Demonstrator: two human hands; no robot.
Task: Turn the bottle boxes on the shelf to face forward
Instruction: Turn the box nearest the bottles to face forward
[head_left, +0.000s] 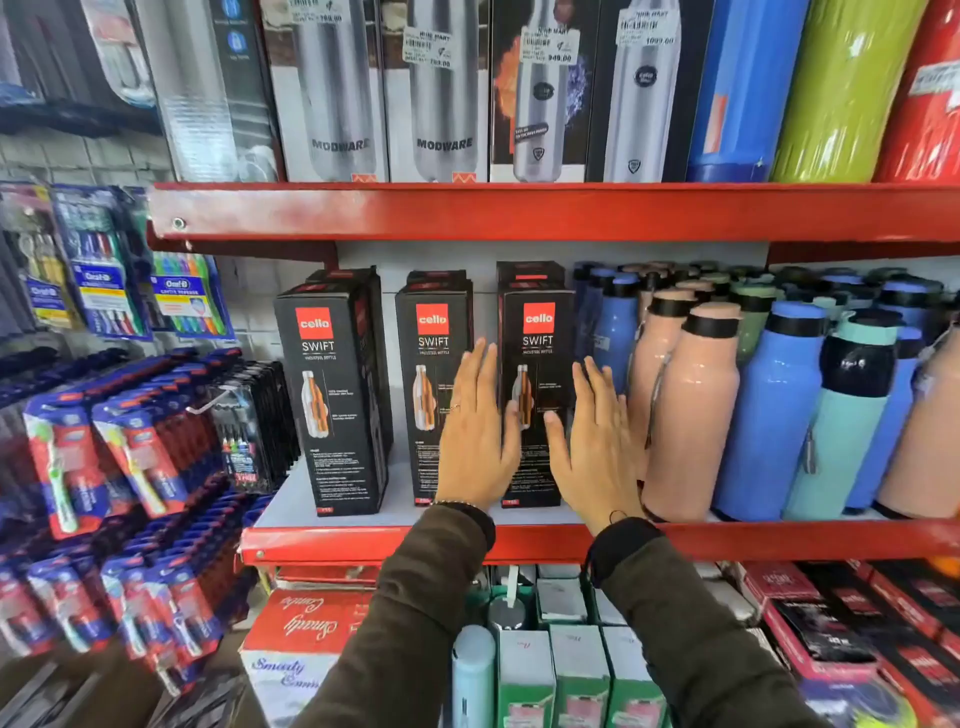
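A red metal shelf (519, 540) in a shop aisle carried three black bottle boxes along its front edge, with further boxes behind them. The right box (536, 332) stood upright with its printed front outward, between the two hands. The left hand (475, 431) lay flat by its left edge, fingers extended and close together, gripping nothing; whether it touched the box could not be determined. The right hand (597, 441) was likewise flat and open at the right edge, thumb across the box front. The middle box (432, 364) and left box (332, 395) stood apart, the left one angled slightly. Pink bottles (691, 415) and blue bottles (774, 415) stood just right.
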